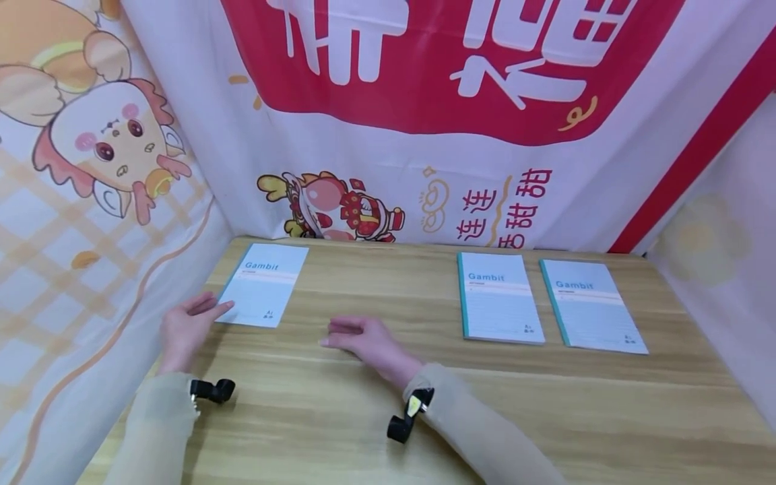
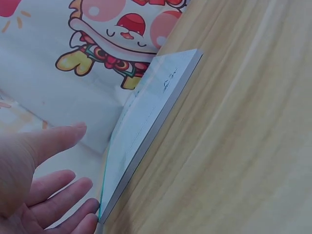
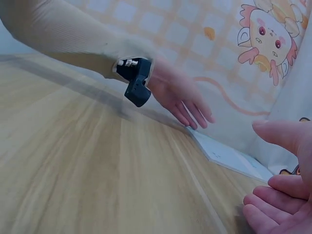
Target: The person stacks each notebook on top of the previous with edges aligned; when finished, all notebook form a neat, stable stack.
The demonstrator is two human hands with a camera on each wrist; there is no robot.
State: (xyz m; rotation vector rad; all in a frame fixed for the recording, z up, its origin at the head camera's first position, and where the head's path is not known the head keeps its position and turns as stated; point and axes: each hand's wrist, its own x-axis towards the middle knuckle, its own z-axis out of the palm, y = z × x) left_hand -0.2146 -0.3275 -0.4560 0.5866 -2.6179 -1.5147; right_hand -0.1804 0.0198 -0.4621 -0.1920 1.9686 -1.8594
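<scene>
A left notebook (image 1: pixel 267 283), pale blue with "Gambit" printed on its cover, was laid flat near the far-left corner of the tabletop (image 1: pixel 388 283), its top brought close to the far edge. The left hand (image 1: pixel 186 330) was held at the notebook's near-left corner, with the thumb spread apart from the loosely bent fingers and nothing gripped between them; in the left wrist view the lowest fingers were seen right beside that corner, but whether it was touched could not be told. The right hand (image 1: pixel 370 343) was held to the right of the same notebook, well apart from it and from the other hand, with its thumb and fingers parted and nothing grasped; whether the wood was touched could not be made out. Toward the far-right corner, two more notebooks of the same design were set side by side with a narrow gap between them: a middle notebook (image 1: pixel 502 303) and a right notebook (image 1: pixel 594 310), the latter placed nearer the right edge. On all three, a teal spine was shown along the left side. Light sleeves (image 1: pixel 159 417) were worn on both arms, and a small black device (image 1: pixel 213 391) was fastened at each wrist. Behind the far edge, a printed cloth (image 1: pixel 351 135) was hung.
</scene>
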